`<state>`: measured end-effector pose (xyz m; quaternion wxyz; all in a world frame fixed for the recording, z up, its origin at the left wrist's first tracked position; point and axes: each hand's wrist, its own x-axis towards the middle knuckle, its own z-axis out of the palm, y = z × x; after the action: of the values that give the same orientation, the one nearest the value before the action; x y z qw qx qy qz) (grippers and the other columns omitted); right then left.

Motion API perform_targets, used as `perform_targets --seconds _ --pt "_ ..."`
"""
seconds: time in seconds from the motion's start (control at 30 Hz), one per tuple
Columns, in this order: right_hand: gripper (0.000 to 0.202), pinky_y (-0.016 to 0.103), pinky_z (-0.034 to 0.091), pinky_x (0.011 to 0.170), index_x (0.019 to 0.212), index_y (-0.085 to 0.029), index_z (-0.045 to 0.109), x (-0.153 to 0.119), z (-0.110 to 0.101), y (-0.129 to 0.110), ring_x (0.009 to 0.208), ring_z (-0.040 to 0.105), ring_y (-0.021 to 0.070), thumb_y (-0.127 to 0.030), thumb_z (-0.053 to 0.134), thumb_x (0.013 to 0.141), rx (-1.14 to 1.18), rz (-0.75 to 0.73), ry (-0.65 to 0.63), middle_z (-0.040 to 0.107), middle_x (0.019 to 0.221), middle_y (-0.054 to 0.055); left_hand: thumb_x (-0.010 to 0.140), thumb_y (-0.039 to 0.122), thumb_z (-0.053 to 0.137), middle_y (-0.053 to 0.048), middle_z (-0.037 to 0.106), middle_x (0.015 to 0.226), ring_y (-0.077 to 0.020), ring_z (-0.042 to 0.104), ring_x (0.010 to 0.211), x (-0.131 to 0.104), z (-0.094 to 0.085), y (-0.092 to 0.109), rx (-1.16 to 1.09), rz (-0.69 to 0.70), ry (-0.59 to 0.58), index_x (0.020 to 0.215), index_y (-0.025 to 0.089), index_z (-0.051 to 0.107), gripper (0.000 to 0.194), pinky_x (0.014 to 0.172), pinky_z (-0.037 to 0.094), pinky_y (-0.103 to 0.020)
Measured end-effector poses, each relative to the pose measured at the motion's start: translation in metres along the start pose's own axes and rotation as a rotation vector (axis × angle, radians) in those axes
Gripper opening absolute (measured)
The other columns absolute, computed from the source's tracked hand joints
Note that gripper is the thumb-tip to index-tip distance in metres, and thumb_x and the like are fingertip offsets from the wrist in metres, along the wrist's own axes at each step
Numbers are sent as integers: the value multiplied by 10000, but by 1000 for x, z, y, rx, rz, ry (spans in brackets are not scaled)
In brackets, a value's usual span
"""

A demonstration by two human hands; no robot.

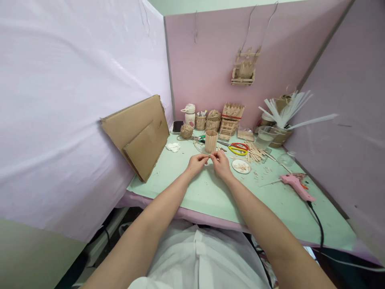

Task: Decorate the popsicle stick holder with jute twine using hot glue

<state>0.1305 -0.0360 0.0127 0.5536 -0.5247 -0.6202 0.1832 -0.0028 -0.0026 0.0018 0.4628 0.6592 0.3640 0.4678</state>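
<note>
Wooden cup [211, 141], one, beyond two hands [221, 165]

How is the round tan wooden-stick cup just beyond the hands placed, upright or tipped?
Upright: the cup has its rim on top, its walls rising vertically.

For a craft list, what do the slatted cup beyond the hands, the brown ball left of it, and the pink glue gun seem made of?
The slatted cup looks like matte, perhaps unvarnished wood, from its pale upright strips. The brown ball is probably dull jute or similar twine, by its wound strands. The glue gun seems smooth plastic, by its even pink body.
</note>
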Motion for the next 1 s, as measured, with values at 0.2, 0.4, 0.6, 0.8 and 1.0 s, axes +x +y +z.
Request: perform_targets --seconds 0.2,0.4,0.6,0.8,1.0 --pt "323 260 365 547 760 -181 576 3 4 9 583 447 133 -501 575 713 267 338 -16 537 635 -6 735 275 570 -3 585 608 -94 472 582 -1 1 2 14 -8 7 818 123 725 232 559 369 -213" --pt "370 261 358 543 736 -162 635 4 -3 9 565 454 134 -526 636 667 189 322 -57 534 552 -12 720 304 606 -22 620 634 -107 516 604 -3 1 4 -1 -27 49 789 120 717 226 583 403 -221" --pt "372 273 382 558 711 -167 641 2 -2 6 600 506 157 -536 620 674 136 288 -65 576 578 10 721 348 612 -21 622 634 -114 519 610 -3 0 4 31 -12 85 735 122 698 242 594 408 -229" --pt "323 271 398 572 755 -170 640 3 -1 6 617 521 151 -484 617 683 141 294 -64 618 676 28 739 309 582 -21 627 657 -113 516 639 -5 -1 6 90 2 87 698 126 685 215 620 402 -227" --pt "309 281 402 599 732 -179 633 3 0 8 658 534 169 -484 594 695 147 223 -72 607 652 23 731 282 598 -40 658 728 -126 549 685 -4 0 6 86 -6 111 750 130 688 177 669 429 -237"
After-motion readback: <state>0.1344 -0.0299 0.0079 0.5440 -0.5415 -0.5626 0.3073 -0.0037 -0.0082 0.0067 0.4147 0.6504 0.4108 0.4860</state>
